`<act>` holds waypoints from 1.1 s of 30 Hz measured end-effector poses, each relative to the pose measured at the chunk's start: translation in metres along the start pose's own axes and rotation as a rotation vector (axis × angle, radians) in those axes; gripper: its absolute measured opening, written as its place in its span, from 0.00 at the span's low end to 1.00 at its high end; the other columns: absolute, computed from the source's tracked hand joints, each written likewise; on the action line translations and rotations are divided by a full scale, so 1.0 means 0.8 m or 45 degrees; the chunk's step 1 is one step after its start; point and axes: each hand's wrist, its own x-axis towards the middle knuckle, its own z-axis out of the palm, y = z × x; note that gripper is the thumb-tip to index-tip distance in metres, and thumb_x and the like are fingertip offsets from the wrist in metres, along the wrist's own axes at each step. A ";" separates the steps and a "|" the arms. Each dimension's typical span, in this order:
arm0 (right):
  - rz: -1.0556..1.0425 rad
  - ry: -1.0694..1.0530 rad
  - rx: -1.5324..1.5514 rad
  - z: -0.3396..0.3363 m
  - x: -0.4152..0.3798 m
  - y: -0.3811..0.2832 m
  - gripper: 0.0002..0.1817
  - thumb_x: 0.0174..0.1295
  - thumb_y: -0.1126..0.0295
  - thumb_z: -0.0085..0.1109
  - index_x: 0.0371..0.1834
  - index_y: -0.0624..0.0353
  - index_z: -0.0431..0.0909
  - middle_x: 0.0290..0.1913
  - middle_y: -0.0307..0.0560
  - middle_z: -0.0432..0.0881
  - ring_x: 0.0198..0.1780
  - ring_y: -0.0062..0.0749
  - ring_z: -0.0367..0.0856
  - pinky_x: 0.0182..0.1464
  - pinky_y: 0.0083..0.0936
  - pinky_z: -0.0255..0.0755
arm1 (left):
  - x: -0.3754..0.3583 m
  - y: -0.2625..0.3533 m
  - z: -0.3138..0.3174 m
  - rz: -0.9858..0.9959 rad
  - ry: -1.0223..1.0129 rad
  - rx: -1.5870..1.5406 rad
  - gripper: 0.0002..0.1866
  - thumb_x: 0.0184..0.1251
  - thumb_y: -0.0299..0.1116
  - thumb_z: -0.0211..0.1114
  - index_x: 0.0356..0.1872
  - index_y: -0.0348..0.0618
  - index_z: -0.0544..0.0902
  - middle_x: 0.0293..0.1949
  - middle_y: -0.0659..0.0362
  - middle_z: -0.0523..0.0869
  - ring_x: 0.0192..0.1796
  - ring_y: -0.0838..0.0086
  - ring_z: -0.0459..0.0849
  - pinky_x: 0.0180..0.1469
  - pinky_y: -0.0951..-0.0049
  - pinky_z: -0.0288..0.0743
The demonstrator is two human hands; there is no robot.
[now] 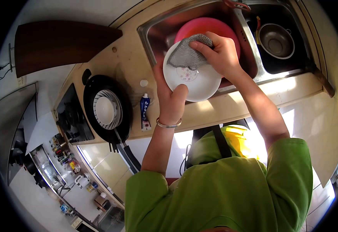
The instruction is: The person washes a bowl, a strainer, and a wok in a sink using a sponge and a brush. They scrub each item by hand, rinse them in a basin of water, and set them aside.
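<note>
My left hand [172, 98] grips the near-left rim of a white plate [203, 87], its thumb lying over the inner face. A small floral print marks the plate's middle. In my right hand [223, 54] is a grey mesh dishcloth [190, 52], pinched between thumb and fingers and pressed against the plate's upper part. Some of the right fingers are hidden behind the cloth. The plate is tilted above the front of the left sink basin [153, 42], partly covering a pink basin [211, 25] that sits inside it.
A metal pan [277, 40] lies in the right sink basin. Left on the counter are a blue tube [145, 110], a white cap [143, 83] and a black wok [125, 112] holding striped bowls [116, 106]. The wok's handle sticks out past the counter edge. A stove [80, 112] stands further left.
</note>
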 end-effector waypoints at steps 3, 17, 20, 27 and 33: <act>0.014 -0.046 -0.038 -0.004 -0.009 0.006 0.07 0.53 0.74 0.55 0.33 0.66 0.75 0.24 0.39 0.77 0.27 0.14 0.71 0.29 0.15 0.66 | 0.000 -0.003 0.002 0.049 0.020 -0.119 0.31 0.37 0.21 0.45 0.52 0.36 0.56 0.46 0.54 0.65 0.49 0.73 0.67 0.53 0.75 0.62; -0.587 -0.313 -0.569 -0.014 0.018 -0.015 0.08 0.48 0.68 0.56 0.26 0.63 0.72 0.17 0.51 0.73 0.23 0.45 0.75 0.26 0.32 0.68 | 0.012 0.015 -0.026 0.044 -0.330 0.212 0.32 0.37 0.19 0.46 0.53 0.38 0.58 0.43 0.56 0.67 0.44 0.74 0.69 0.45 0.78 0.67; -0.947 -0.575 -0.796 -0.011 0.031 -0.039 0.06 0.46 0.70 0.54 0.23 0.62 0.73 0.16 0.50 0.73 0.23 0.44 0.75 0.26 0.34 0.68 | 0.021 0.026 -0.036 -0.117 -0.495 0.326 0.32 0.38 0.19 0.47 0.54 0.39 0.58 0.40 0.57 0.69 0.38 0.78 0.71 0.34 0.81 0.68; -1.319 -0.927 -1.231 -0.006 0.056 -0.102 0.08 0.49 0.69 0.50 0.25 0.62 0.74 0.22 0.51 0.77 0.26 0.44 0.77 0.31 0.33 0.71 | 0.037 0.048 -0.043 -0.263 -0.509 0.416 0.32 0.39 0.18 0.46 0.55 0.40 0.60 0.35 0.60 0.73 0.36 0.80 0.72 0.32 0.81 0.68; -0.873 -0.426 -0.697 0.000 0.069 -0.044 0.12 0.54 0.66 0.48 0.35 0.64 0.72 0.26 0.55 0.76 0.28 0.50 0.75 0.32 0.36 0.70 | 0.044 0.035 -0.033 0.059 0.064 -0.407 0.33 0.34 0.16 0.41 0.53 0.35 0.63 0.46 0.54 0.72 0.49 0.68 0.72 0.50 0.75 0.66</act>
